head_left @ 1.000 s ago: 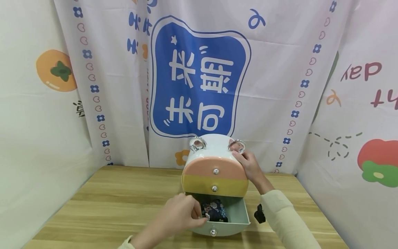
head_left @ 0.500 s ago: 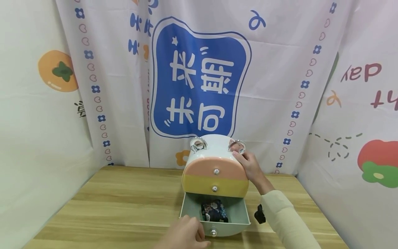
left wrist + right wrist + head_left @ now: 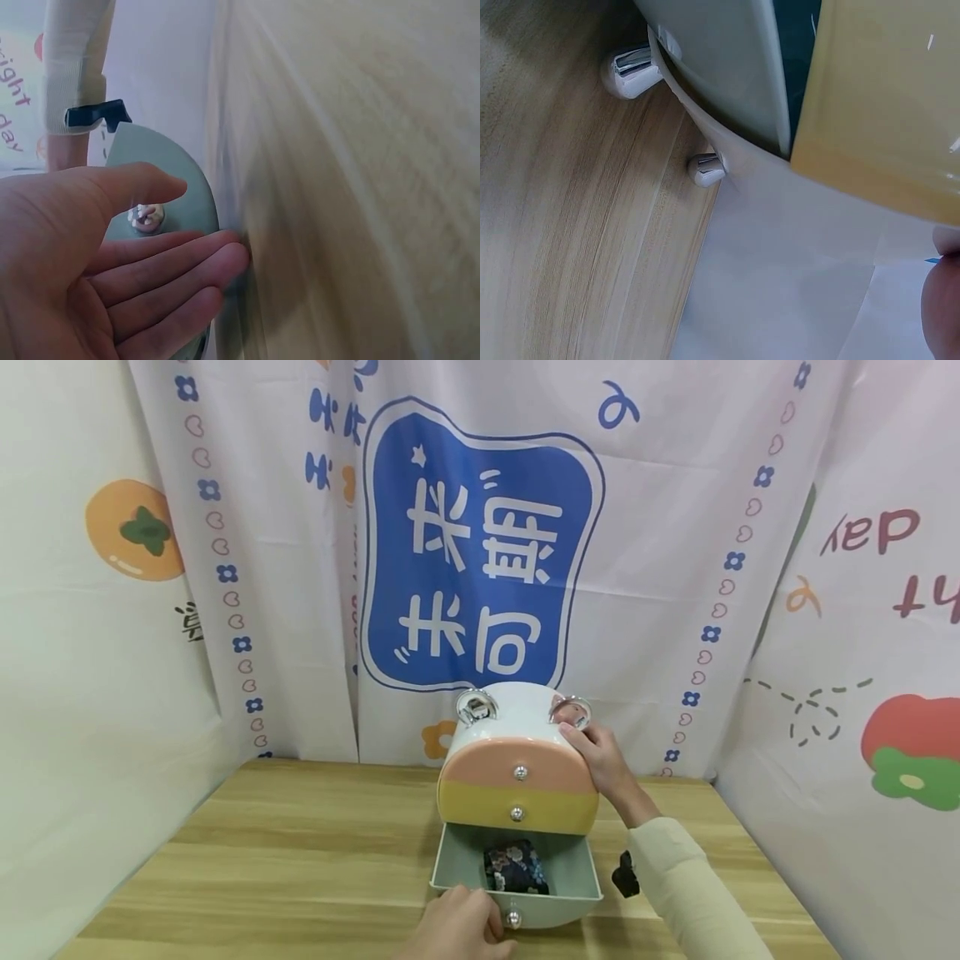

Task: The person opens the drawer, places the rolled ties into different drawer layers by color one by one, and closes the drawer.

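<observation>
A small drawer cabinet (image 3: 517, 714) with a white top, ring-shaped ears and silver knobs stands on the table. Its peach and yellow drawers are in. The pale green bottom drawer (image 3: 577, 864) is pulled out, and a folded dark floral cloth item (image 3: 516, 867) lies inside it. My left hand (image 3: 461, 927) is at the left part of that drawer's front, beside the round knob (image 3: 146, 216); the left wrist view shows its fingers extended, thumb apart. My right hand (image 3: 600, 760) grips the cabinet's upper right side, thumb by the right ear. The right wrist view catches only fingertips (image 3: 941, 292).
The cabinet stands on silver feet (image 3: 706, 170) on a wood-grain table (image 3: 300, 860). Behind it hangs a printed white curtain (image 3: 645, 610), with more printed cloth at both sides. A black strap piece (image 3: 626, 875) shows at the right sleeve (image 3: 690, 885).
My left hand has moved from over the drawer's left side down and toward me, to the drawer's front. The right hand, cabinet and floral item have stayed in place.
</observation>
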`<state>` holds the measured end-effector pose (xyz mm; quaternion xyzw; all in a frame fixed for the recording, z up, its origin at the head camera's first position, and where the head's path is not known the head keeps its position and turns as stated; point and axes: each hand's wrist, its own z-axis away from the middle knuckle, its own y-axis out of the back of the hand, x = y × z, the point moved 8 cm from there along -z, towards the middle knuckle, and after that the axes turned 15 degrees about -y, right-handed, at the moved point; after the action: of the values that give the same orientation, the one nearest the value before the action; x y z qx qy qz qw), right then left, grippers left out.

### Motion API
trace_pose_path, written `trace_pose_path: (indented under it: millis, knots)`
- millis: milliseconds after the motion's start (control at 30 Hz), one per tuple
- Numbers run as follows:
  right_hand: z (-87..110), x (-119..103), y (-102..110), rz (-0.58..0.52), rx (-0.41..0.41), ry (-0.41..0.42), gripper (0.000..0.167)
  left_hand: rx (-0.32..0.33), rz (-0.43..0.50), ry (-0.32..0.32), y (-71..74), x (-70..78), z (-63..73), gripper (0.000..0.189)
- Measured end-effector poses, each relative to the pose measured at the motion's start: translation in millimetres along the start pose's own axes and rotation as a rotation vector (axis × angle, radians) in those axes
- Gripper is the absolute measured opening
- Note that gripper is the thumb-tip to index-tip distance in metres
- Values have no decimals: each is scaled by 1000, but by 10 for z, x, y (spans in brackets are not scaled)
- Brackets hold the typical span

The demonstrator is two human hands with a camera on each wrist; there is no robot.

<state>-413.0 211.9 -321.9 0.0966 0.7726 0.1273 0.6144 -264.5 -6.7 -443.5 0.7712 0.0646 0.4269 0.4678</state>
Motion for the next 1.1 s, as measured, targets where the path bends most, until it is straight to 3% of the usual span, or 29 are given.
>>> trace_pose_path:
  millis: [167, 500, 867, 1100]
  knots:
    - [5, -21, -8, -7, -4, 8, 42, 62, -103, -47, 0, 76, -16, 21]
    - [10, 11, 2, 3, 5, -9, 44, 131, -200, -62, 24, 102, -69, 28]
    - [0, -1, 1, -7, 3, -17, 44, 128, -160, -42, 64, 69, -119, 40]
    - [3, -7, 8, -3, 7, -2, 43, 178, -198, -77, 96, 85, -154, 48]
